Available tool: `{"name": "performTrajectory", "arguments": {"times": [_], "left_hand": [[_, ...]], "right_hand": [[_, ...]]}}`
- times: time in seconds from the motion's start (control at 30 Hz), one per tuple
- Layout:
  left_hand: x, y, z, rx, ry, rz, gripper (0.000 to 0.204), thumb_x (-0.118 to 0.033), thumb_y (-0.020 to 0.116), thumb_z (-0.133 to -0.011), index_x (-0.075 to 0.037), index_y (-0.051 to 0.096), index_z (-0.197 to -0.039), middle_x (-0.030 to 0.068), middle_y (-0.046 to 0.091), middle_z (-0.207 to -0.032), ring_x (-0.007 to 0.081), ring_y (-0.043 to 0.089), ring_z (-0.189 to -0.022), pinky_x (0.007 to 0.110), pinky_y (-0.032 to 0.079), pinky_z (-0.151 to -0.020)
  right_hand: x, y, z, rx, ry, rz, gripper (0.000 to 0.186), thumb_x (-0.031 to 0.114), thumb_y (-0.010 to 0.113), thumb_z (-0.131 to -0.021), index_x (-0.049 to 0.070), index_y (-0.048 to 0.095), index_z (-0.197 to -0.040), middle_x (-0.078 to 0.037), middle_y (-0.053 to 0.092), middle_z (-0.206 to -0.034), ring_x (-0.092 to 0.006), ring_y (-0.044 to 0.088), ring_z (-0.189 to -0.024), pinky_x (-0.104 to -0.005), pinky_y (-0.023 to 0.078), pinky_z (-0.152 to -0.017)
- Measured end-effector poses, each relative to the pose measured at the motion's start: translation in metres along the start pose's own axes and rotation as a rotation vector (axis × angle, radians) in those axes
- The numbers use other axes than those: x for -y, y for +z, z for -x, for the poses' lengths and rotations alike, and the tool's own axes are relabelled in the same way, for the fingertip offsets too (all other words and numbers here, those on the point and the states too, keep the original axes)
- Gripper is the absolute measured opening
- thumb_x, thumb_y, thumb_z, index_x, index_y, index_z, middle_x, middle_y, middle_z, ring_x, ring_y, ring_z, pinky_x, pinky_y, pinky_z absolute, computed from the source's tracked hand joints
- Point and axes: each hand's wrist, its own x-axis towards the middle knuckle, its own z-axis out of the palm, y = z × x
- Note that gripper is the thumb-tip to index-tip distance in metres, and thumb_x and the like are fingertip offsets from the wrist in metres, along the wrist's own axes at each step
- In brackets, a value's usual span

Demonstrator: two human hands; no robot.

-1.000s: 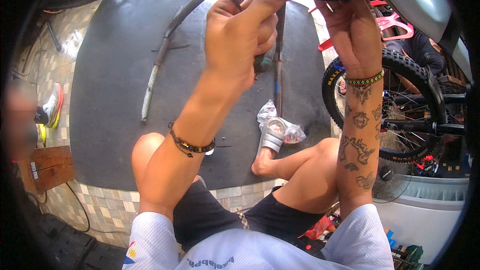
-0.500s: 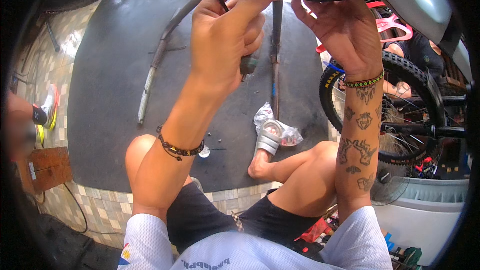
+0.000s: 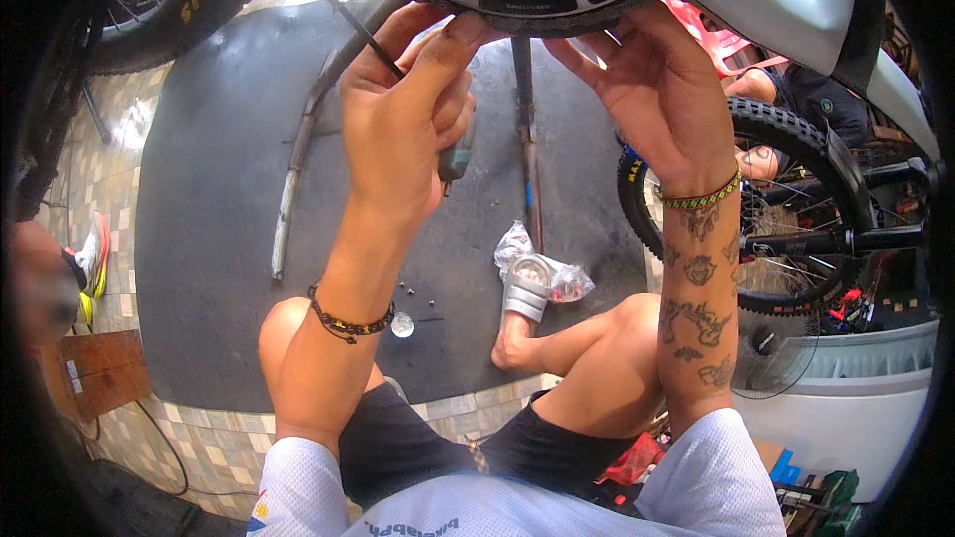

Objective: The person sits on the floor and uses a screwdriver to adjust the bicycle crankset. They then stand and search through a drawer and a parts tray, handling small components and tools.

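Observation:
A dark bicycle chainring (image 3: 542, 12) with silver arms and a chain around it hangs at the top, joined to a pale bike frame (image 3: 781, 5). My left hand (image 3: 403, 99) is closed around a tool with a dark green handle (image 3: 458, 154) and a thin dark shaft (image 3: 360, 32); it looks like a screwdriver. That hand's thumb and forefinger pinch at the chainring's lower left edge. My right hand (image 3: 662, 104) reaches up under the lower right edge, palm toward me, its fingers curled at the chain. The chainring hides its fingertips, so any grip there is unclear.
Two stand legs (image 3: 288, 189) (image 3: 527, 129) rest on a black mat (image 3: 224, 239). Small parts lie by a whitish disc (image 3: 402, 324). Rightward are a knobby bicycle tire (image 3: 637, 204), a fan (image 3: 771, 353), a pale tub (image 3: 846, 428) and another person (image 3: 826, 104). A wooden box (image 3: 104, 373) stands left.
The chainring shows lower and further left in the view, with more of it visible. Both hands have shifted left and down with it; the left hand still holds the tool.

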Motion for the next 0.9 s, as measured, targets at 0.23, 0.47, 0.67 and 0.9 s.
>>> {"name": "performTrajectory", "arguments": {"times": [0.23, 0.47, 0.67, 0.9], "left_hand": [[0.002, -0.004, 0.001, 0.024, -0.028, 0.058, 0.029, -0.015, 0.077, -0.104, -0.002, 0.069, -0.128, 0.0161, 0.081, -0.107, -0.0007, 0.032, -0.048, 0.021, 0.022, -0.043], [-0.001, -0.008, -0.001, 0.03, -0.027, 0.022, 0.028, -0.017, 0.076, -0.105, -0.002, 0.068, -0.127, 0.0105, 0.079, -0.103, -0.0006, 0.032, -0.049, 0.021, 0.022, -0.043], [0.0, -0.008, -0.001, 0.029, -0.024, -0.008, 0.033, -0.018, 0.076, -0.105, -0.006, 0.065, -0.133, 0.0106, 0.079, -0.109, -0.0003, 0.031, -0.049, 0.02, 0.022, -0.043], [-0.001, -0.007, -0.003, 0.044, -0.012, 0.016, 0.032, -0.022, 0.073, -0.107, -0.013, 0.063, -0.136, 0.0181, 0.079, -0.122, 0.0017, 0.028, -0.051, 0.02, 0.023, -0.044]], "right_hand": [[-0.021, 0.021, 0.004, -0.108, 0.042, -0.318, 0.019, 0.019, 0.066, -0.108, 0.01, 0.075, -0.121, -0.003, 0.075, -0.125, -0.0212, 0.063, -0.118, -0.0465, 0.049, -0.109], [-0.02, 0.023, -0.002, -0.043, 0.039, -0.318, 0.016, 0.022, 0.065, -0.108, 0.013, 0.076, -0.115, -0.002, 0.076, -0.118, -0.0209, 0.063, -0.114, -0.0459, 0.049, -0.104], [-0.013, 0.014, -0.001, -0.017, 0.088, -0.291, 0.019, 0.026, 0.064, -0.109, 0.013, 0.076, -0.119, -0.004, 0.077, -0.117, -0.0223, 0.066, -0.112, -0.0468, 0.05, -0.105], [-0.007, 0.007, -0.007, 0.049, 0.15, -0.287, 0.023, 0.028, 0.063, -0.11, 0.011, 0.075, -0.123, -0.004, 0.073, -0.122, -0.0226, 0.066, -0.114, -0.0465, 0.051, -0.104]]}}
